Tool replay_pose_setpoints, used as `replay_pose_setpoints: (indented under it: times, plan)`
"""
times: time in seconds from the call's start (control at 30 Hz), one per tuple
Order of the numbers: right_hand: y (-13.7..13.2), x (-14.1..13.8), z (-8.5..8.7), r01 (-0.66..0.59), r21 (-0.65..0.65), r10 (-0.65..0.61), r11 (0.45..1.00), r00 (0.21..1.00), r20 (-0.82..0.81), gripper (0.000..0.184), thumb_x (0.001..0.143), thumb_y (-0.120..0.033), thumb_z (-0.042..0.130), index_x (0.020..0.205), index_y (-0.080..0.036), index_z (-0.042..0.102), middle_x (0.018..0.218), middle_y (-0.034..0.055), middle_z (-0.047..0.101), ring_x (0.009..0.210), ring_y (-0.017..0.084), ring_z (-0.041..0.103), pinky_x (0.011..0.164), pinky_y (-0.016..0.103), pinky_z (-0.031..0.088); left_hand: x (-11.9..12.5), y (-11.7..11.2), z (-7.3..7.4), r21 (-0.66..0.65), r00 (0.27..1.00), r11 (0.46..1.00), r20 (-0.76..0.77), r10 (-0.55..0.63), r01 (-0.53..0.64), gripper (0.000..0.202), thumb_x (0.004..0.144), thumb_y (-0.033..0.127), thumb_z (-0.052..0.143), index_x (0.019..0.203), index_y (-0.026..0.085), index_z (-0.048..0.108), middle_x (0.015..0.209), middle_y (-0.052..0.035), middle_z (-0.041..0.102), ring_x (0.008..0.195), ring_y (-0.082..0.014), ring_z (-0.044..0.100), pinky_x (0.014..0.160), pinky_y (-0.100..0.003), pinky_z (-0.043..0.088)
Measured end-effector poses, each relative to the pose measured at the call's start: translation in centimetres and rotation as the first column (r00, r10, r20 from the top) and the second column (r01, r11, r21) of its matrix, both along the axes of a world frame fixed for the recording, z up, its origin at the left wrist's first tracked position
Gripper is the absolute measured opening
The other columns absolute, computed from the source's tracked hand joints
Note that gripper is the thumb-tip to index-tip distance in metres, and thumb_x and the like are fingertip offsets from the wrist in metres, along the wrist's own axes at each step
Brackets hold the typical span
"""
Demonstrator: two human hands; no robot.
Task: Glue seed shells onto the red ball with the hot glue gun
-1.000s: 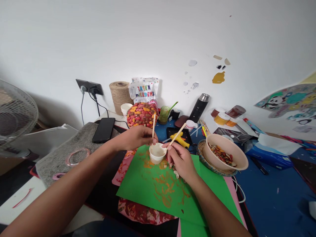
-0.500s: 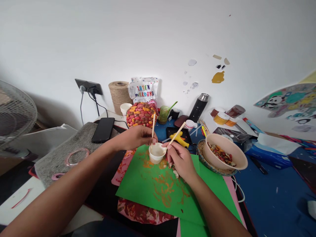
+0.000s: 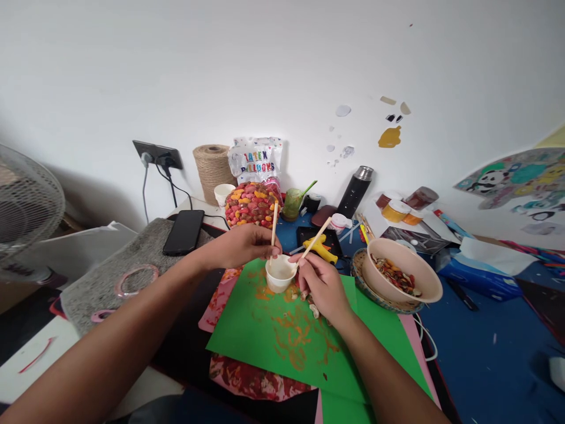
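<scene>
My left hand [image 3: 251, 243] pinches a pale wooden stick [image 3: 274, 224], like a chopstick, whose lower end dips inside the left of a small white paper cup [image 3: 279, 284]. A second wooden stick [image 3: 318, 237] slants up to the right from the cup, with my right hand [image 3: 321, 282] closed on it near the cup's rim. The cup sits on green paper [image 3: 260, 330] smeared with orange-brown paint. Beside my right fingers lie several shell-like pieces [image 3: 313, 310], partly hidden by the hand. What is in the cup is hard to make out.
A beige bowl [image 3: 426, 274] of painted pieces stands on the right. Behind are a yellow glue gun [image 3: 324, 252], a black flask [image 3: 355, 191], a pebble-covered round object [image 3: 249, 206] and a twine spool [image 3: 213, 174]. A phone [image 3: 184, 232] lies on grey cloth at left.
Hardly anything differs. Both hands keep their hold on the sticks at the cup, and the camera view has shifted very slightly.
</scene>
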State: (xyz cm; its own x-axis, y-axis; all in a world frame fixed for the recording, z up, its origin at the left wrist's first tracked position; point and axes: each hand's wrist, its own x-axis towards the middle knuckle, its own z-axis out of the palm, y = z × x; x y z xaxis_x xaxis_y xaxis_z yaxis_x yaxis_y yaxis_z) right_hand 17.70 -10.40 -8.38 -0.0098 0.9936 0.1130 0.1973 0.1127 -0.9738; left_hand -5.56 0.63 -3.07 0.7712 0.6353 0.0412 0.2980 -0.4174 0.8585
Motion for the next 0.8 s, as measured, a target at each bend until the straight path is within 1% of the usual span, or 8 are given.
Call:
replay_pose_setpoints:
  times: [0.13,0.27,0.37,0.47,0.53,0.67,0.8]
  plan:
    - [0.06,-0.03,-0.01,0.004,0.005,-0.004,1.0,1.0,0.0,0.045,0.105,-0.058,0.058,0.107,-0.018,0.079,0.055,-0.0057,0.054,0.044,0.012,0.05,0.044,0.022,0.041,0.04,-0.11,0.2,-0.008,1.0,1.0,-0.003,0.003,-0.003,0.03,0.098,0.048,0.073,0.1,0.02,0.083,0.094,-0.0032,0.081,0.087,-0.0197,0.071,0.082,-0.028,0.054]
    - [0.0,-0.04,-0.06,0.006,0.011,-0.006,1.0,1.0,-0.007,0.045,0.105,-0.058,0.058,0.109,-0.018,0.079,0.055,-0.0057,0.055,0.044,0.011,0.049,0.043,0.021,0.039,0.12,-0.21,0.34,-0.014,1.0,1.0,-0.011,-0.011,0.011,0.031,0.099,0.049,0.072,0.102,0.02,0.083,0.097,-0.0041,0.082,0.092,-0.0213,0.072,0.085,-0.029,0.054]
    - [-0.07,-0.08,-0.1,0.005,0.012,-0.005,1.0,1.0,-0.014,0.045,0.105,-0.058,0.058,0.108,-0.018,0.079,0.055,-0.0059,0.055,0.044,0.011,0.049,0.043,0.021,0.04,0.21,-0.25,0.2,-0.02,1.0,1.0,-0.011,-0.01,0.01,0.031,0.099,0.048,0.072,0.105,0.019,0.082,0.1,-0.0047,0.081,0.094,-0.0221,0.073,0.085,-0.029,0.054]
    - [-0.04,-0.06,-0.24,0.003,0.009,-0.003,1.0,1.0,-0.009,0.046,0.105,-0.058,0.058,0.109,-0.018,0.079,0.054,-0.0059,0.055,0.043,0.011,0.05,0.043,0.021,0.041,0.34,-0.25,-0.14,-0.02,1.0,1.0,0.011,0.024,-0.024,0.03,0.1,0.046,0.072,0.11,0.02,0.079,0.1,-0.0039,0.079,0.092,-0.0212,0.071,0.082,-0.028,0.053]
    - [0.03,0.01,-0.39,0.0,0.014,0.0,1.0,1.0,-0.002,0.046,0.106,-0.058,0.057,0.11,-0.018,0.079,0.054,-0.0059,0.055,0.043,0.012,0.05,0.043,0.021,0.041,0.44,-0.24,-0.35,-0.034,0.999,0.999,0.033,0.032,-0.031,0.028,0.099,0.046,0.072,0.109,0.02,0.077,0.098,-0.0029,0.077,0.09,-0.0202,0.069,0.079,-0.028,0.052]
    - [0.15,0.15,-0.55,-0.003,0.02,0.003,1.0,1.0,-0.001,0.046,0.106,-0.058,0.056,0.11,-0.018,0.079,0.055,-0.006,0.056,0.044,0.011,0.051,0.044,0.021,0.042,0.57,-0.34,-0.32,-0.058,0.999,0.998,0.051,0.015,-0.012,0.027,0.099,0.046,0.072,0.099,0.019,0.076,0.091,-0.0015,0.074,0.085,-0.0185,0.066,0.077,-0.027,0.05]
    - [0.1,0.08,-0.32,-0.001,0.014,0.001,1.0,1.0,-0.004,0.046,0.105,-0.058,0.058,0.109,-0.018,0.079,0.054,-0.0063,0.055,0.043,0.011,0.051,0.044,0.021,0.041,0.57,-0.54,0.07,-0.049,0.999,0.999,0.033,0.026,-0.024,0.025,0.099,0.043,0.071,0.102,0.019,0.076,0.095,-0.0019,0.075,0.088,-0.0187,0.067,0.08,-0.028,0.05]
